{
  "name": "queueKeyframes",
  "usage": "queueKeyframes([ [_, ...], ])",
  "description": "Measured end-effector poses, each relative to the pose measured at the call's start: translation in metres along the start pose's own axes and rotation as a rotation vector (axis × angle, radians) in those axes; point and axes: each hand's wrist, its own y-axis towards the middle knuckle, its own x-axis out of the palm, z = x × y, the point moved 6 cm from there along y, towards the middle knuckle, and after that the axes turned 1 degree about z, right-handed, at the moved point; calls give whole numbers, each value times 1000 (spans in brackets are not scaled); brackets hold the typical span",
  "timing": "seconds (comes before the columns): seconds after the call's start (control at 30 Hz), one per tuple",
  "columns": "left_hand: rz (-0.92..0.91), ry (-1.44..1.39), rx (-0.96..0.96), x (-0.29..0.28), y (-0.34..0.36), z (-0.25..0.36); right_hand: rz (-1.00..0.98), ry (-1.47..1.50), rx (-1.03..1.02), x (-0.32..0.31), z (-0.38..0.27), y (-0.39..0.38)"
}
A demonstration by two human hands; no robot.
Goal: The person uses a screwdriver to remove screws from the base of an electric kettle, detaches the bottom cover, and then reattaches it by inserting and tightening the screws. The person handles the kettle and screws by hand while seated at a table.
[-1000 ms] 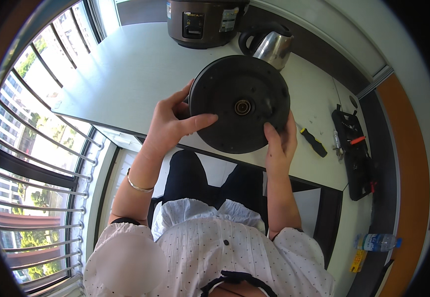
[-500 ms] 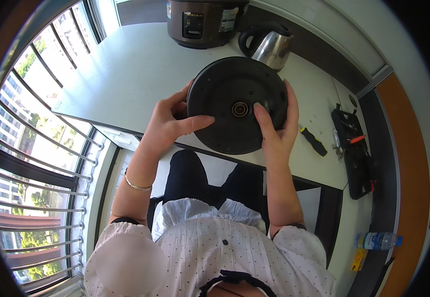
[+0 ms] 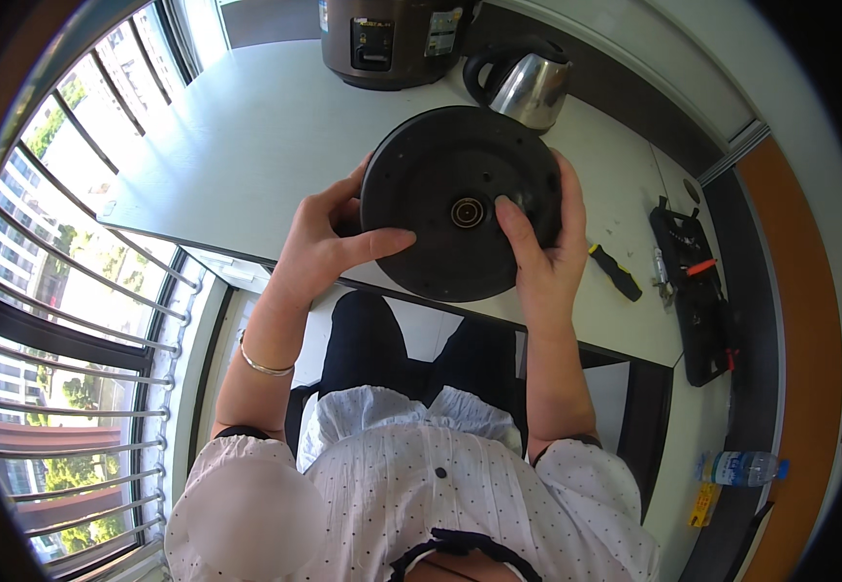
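Observation:
Both hands hold up a round black kettle base (image 3: 431, 257) above the table's near edge. Its flat face is turned toward me, with brass-coloured rings in a round connector at the middle. My left hand (image 3: 329, 238) grips the left rim, thumb lying across the face and fingers behind it. On the right side, my right hand (image 3: 547, 242) clasps the rim, its thumb resting just beside the connector. The fingertips behind the disc are hidden. Beyond the base stands a steel kettle (image 3: 534, 92) with a black handle.
A brown electric cooker (image 3: 397, 44) stands at the back of the white table (image 3: 227, 145). To the right lie a yellow-and-black screwdriver (image 3: 616, 274) and an open black tool case (image 3: 697, 301). Lower right are a plastic water bottle (image 3: 739, 469) and a yellow packet (image 3: 701, 505). Barred windows line the left.
Hands and kettle base have shifted very slightly up and left in the view. The grip looks the same, and the tools on the table stay put.

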Motion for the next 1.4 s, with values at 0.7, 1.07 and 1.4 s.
queueKeyframes([
  [0.7,28,40,-17,-1,-2,1,-2,-7,62,-3,5,-4],
  [1.07,41,30,-16,-5,4,-8,14,35,88,-25,13,-16],
  [1.4,50,11,-44,-2,1,-4,51,-48,135,-46,23,-31],
])
